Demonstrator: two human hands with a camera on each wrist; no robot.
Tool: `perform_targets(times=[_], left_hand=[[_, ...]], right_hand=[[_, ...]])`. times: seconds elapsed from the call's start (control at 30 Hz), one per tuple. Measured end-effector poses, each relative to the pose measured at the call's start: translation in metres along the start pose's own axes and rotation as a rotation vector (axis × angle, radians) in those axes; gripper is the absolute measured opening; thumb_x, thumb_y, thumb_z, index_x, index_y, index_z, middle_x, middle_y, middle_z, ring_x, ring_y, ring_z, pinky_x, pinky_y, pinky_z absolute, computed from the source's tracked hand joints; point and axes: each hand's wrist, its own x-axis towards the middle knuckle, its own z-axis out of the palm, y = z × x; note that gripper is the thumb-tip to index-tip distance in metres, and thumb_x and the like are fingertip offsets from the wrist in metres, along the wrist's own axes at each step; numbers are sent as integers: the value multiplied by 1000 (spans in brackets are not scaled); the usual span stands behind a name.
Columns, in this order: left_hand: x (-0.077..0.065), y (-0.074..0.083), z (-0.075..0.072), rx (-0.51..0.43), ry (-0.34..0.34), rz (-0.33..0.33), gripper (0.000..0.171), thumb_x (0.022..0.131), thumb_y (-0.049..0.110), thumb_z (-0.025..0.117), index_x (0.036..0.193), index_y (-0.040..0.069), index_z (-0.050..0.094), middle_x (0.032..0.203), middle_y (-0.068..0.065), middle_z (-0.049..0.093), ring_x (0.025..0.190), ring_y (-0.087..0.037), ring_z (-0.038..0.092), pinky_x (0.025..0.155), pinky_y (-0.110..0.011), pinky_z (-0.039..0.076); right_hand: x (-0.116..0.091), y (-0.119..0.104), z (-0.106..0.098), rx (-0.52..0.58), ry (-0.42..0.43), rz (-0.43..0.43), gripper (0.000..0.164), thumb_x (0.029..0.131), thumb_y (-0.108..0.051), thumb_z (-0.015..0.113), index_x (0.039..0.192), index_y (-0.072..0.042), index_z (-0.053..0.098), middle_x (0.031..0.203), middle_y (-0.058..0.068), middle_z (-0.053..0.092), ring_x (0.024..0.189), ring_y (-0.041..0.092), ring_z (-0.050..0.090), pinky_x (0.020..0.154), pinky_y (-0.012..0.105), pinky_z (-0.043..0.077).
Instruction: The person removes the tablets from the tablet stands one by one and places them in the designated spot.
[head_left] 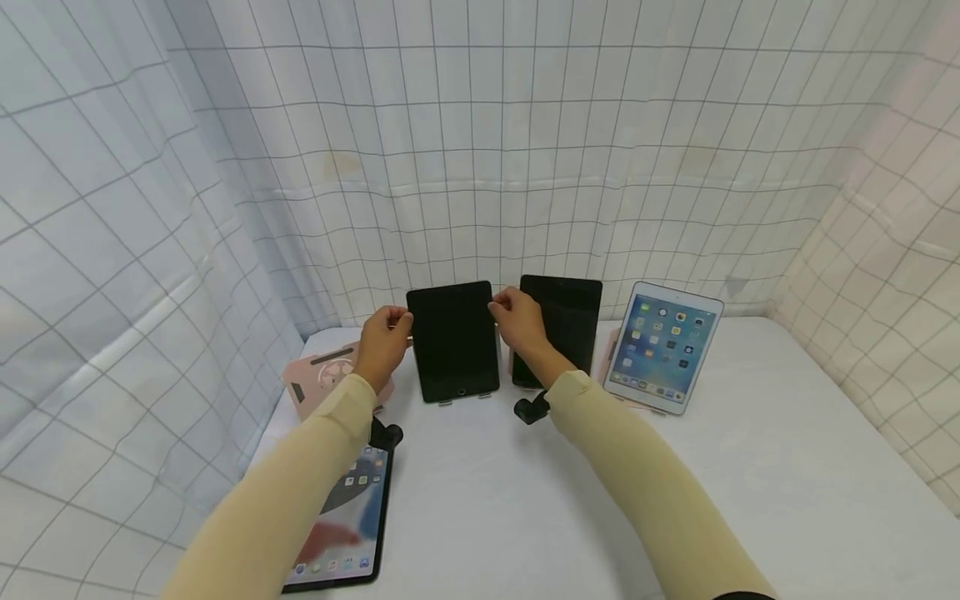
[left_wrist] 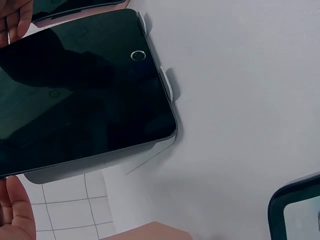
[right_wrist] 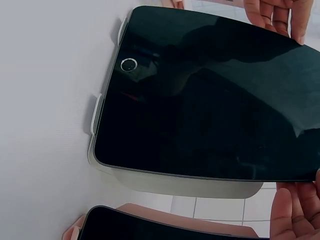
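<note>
A tablet [head_left: 455,346] with a black screen and a round home button leans on a white stand [right_wrist: 185,187], its lower edge at two small lips. My left hand [head_left: 384,342] pinches its left side near the top, thumb and fingers at the edge. On the opposite side, my right hand [head_left: 519,319] holds the upper right edge the same way. The left wrist view shows the left hand [left_wrist: 17,207] at bottom left. In the right wrist view the right hand [right_wrist: 295,210] is at the lower right. Most of the stand is hidden behind the tablet.
Right of it, a second dark tablet [head_left: 566,321] leans on a pink stand, partly behind my right hand. Farther right stands a white tablet [head_left: 663,346] with a lit screen. A bare pink stand [head_left: 307,375] is at left; a larger lit tablet [head_left: 352,525] lies in front.
</note>
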Motion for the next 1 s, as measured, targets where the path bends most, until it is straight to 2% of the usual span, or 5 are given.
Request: perform_targets(times=[0.2, 0.47, 0.67, 1.0], left_hand=[[-5, -2, 0, 13, -3, 55, 28, 106, 19, 48, 123, -3, 53, 115, -16, 55, 105, -25, 56, 92, -37, 53], [-10, -1, 1, 14, -7, 60, 29, 106, 21, 49, 124, -2, 53, 117, -16, 54, 105, -26, 56, 92, -37, 53], [-13, 1, 0, -13, 9, 81, 29, 105, 20, 51, 122, -3, 55, 116, -16, 55, 105, -25, 56, 91, -37, 54], [-21, 9, 1, -8, 20, 105, 27, 105, 22, 52, 120, 0, 56, 114, -14, 56, 102, -23, 56, 90, -36, 54]], right_hand=[[-7, -2, -4, 17, -5, -12, 16, 102, -18, 57, 109, -5, 64, 100, 10, 65, 90, 23, 61, 78, 37, 53], [-11, -2, -7, 57, -18, -14, 15, 103, -18, 56, 108, -6, 63, 99, 9, 63, 90, 22, 62, 79, 36, 55], [-13, 1, -8, 121, -24, -33, 14, 102, -16, 56, 110, -5, 62, 103, 9, 63, 95, 22, 64, 83, 34, 56], [-22, 2, -17, 205, -47, -46, 16, 103, -16, 56, 113, -3, 59, 106, 11, 61, 98, 23, 61, 85, 33, 56]])
